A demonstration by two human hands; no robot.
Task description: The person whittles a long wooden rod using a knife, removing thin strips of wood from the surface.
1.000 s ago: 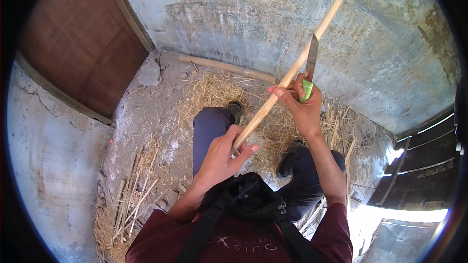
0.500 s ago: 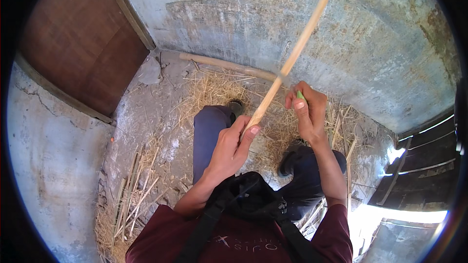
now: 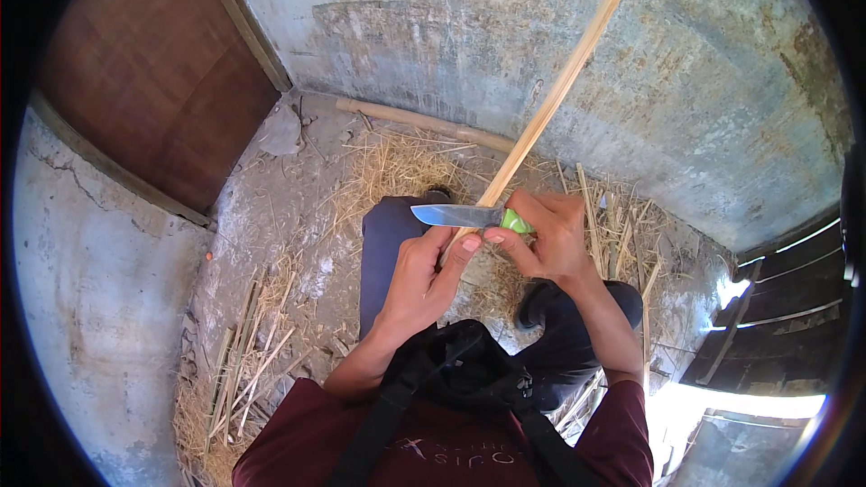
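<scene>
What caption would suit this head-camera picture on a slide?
Seated person's left hand grips a long bamboo strip while the right hand lays a green-handled knife across it.

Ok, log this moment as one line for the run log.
left hand: grips bamboo strip | right hand: holds green-handled knife, blade across strip | seated, straw around

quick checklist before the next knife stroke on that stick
1. Stick held: ok. The left hand grips the lower end of the stick.
2. Knife held: ok. The right hand is closed on the green handle of the knife.
3. Blade clear of fingers: not ok. The blade lies just above the left fingertips.
4. Blade on the stick: cannot tell whether it touches.
5. Legs out of the stroke: not ok. A knee sits right below the blade.
6. Stick's far end free: cannot tell, it runs out of view.
</scene>
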